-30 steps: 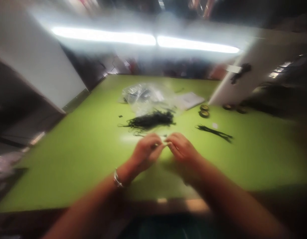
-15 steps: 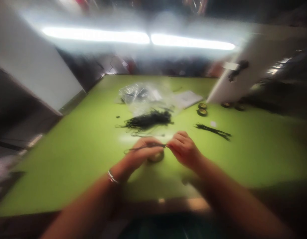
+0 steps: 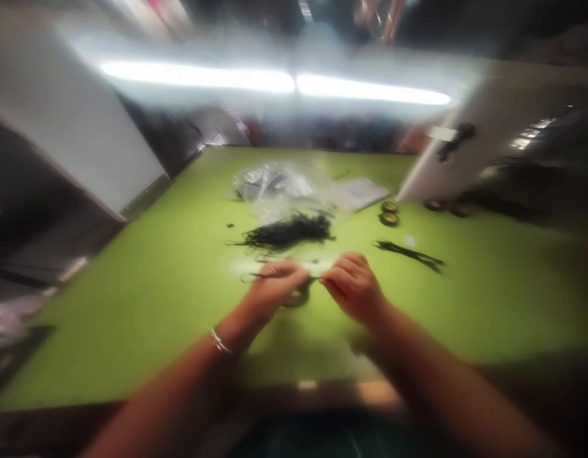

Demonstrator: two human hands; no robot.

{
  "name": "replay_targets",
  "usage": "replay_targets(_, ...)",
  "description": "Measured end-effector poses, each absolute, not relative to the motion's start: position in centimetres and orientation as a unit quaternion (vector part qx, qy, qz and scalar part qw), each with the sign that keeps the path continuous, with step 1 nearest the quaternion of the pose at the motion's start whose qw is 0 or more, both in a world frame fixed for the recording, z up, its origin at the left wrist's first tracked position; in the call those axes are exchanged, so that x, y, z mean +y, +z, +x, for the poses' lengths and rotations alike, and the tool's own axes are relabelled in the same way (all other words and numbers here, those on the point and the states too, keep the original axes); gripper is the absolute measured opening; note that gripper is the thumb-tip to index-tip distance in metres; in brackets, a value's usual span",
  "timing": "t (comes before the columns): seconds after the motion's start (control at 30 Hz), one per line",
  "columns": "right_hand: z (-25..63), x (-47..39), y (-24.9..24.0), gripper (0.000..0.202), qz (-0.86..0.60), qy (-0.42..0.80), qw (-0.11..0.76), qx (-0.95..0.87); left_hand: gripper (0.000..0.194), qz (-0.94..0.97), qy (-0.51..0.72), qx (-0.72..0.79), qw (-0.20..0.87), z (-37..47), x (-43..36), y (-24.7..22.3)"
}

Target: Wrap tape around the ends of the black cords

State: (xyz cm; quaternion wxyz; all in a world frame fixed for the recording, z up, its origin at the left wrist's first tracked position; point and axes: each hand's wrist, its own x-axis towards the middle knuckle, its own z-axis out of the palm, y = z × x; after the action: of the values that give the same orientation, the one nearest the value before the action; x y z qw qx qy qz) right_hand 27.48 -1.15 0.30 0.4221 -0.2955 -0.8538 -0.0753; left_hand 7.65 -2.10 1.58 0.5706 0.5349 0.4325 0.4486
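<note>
My left hand (image 3: 277, 283) is closed around a thin black cord (image 3: 314, 278), whose looped end sticks out to the left of the fingers. A dark tape roll (image 3: 298, 296) shows just under the fingers of this hand; I cannot tell whether it is held or hangs. My right hand (image 3: 354, 283) pinches the other end of the cord, fingertips close to the left hand's. Beyond the hands a single black cord (image 3: 289, 260) lies on the green table (image 3: 179, 305). Behind it sits a pile of black cords (image 3: 291, 232).
A clear plastic bag (image 3: 270, 181) and a white pad (image 3: 363, 193) lie at the back. To the right are two stacked tape rolls (image 3: 388, 218) and a small bundle of black cords (image 3: 408, 254). A white post (image 3: 447, 159) rises at the back right.
My left hand has turned and its fingers now cover more of the cord, while the right hand keeps its pinch. The view has shifted slightly.
</note>
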Motion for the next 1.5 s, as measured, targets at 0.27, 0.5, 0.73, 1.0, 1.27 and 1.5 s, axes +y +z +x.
replay_targets(0.27,26.5,-1.5,0.5,0.015,-0.343,0.112,0.323,-0.875,0.017,0.755,0.468,0.380,0.259,7.5,-1.8,0.5)
replay_targets(0.5,26.9,-1.5,0.6,0.025,-0.342,-0.078,0.322,-0.879,0.018,0.648,0.357,0.438,0.511,7.5,-1.7,1.0)
replay_targets(0.73,26.9,-1.4,1.2,0.028,-0.367,-0.152,0.290,-0.871,0.029,0.475,0.369,0.464,0.650,6.9,-1.2,0.5)
replay_targets(1.0,26.7,-1.7,0.7,0.016,-0.371,0.040,0.341,-0.863,0.028,0.477,0.413,0.514,0.581,8.5,-2.1,1.2)
replay_targets(1.27,26.7,-1.7,1.7,0.019,-0.419,0.313,0.366,-0.770,0.027,0.487,0.430,0.507,0.567,7.9,-2.0,1.3)
replay_targets(1.5,26.5,-1.7,0.5,0.014,-0.384,0.054,0.430,-0.815,0.026,0.459,0.403,0.442,0.657,7.8,-2.1,1.6)
